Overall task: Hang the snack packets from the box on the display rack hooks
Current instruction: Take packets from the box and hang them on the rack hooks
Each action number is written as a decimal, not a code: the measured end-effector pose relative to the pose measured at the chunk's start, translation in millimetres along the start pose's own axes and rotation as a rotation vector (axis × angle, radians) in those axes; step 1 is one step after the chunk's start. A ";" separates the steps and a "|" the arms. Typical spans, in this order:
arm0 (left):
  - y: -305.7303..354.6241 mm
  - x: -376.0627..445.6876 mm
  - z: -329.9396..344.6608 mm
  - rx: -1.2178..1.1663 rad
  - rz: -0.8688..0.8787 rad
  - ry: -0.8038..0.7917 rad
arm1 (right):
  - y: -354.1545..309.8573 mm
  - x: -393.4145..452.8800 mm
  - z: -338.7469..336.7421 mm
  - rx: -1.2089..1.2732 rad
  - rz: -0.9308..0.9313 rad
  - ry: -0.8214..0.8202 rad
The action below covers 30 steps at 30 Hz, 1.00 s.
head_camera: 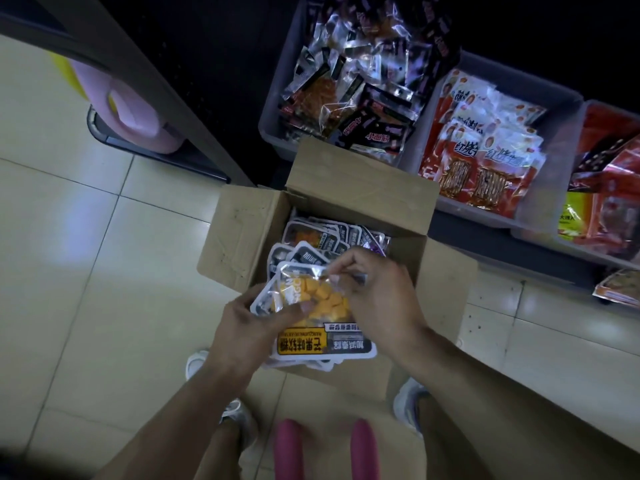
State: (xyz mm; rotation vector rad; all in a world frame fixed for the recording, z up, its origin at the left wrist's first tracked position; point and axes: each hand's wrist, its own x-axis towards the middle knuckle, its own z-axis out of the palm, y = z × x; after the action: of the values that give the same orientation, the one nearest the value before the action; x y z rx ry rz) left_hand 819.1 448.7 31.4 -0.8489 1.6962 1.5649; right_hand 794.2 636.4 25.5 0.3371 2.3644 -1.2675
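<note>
An open cardboard box [242,244] stands on the tiled floor below me, with several snack packets [318,237] lying inside. Over the box I hold a stack of yellow mango-candy packets [322,306] with black and yellow labels. My left hand [249,327] grips the stack from the left, thumb across the top packet. My right hand [381,296] pinches the top packet's clear upper edge. No display rack hooks are in view.
Grey bins stand beyond the box: one with dark packets [349,91], one with red and white packets [485,147], one with red packets [609,188]. A pink container [131,109] sits at the upper left by a dark shelf post. My shoes flank the box.
</note>
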 end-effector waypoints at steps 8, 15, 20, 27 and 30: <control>-9.1 -6.6 -10.3 -0.151 -0.054 0.089 | 15.8 23.0 12.8 0.129 0.190 0.034; -8.7 -8.5 -17.9 -0.246 -0.026 0.170 | 67.3 65.9 29.1 -0.442 0.314 -0.190; -16.0 -20.0 -38.2 -0.314 -0.015 0.226 | 68.5 76.8 48.7 -0.715 0.323 -0.270; 25.7 -72.2 -51.6 -0.391 -0.003 0.173 | 14.5 12.6 2.2 -0.322 0.251 -0.048; 69.6 -119.0 -44.9 -0.463 0.003 0.132 | -56.7 -48.7 -67.0 0.038 0.128 0.142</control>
State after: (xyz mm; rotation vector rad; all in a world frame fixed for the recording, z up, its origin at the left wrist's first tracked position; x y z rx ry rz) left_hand 826.9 411.2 171.3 -1.1994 1.4375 1.9793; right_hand 796.4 660.6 122.9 0.5986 2.3948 -1.2678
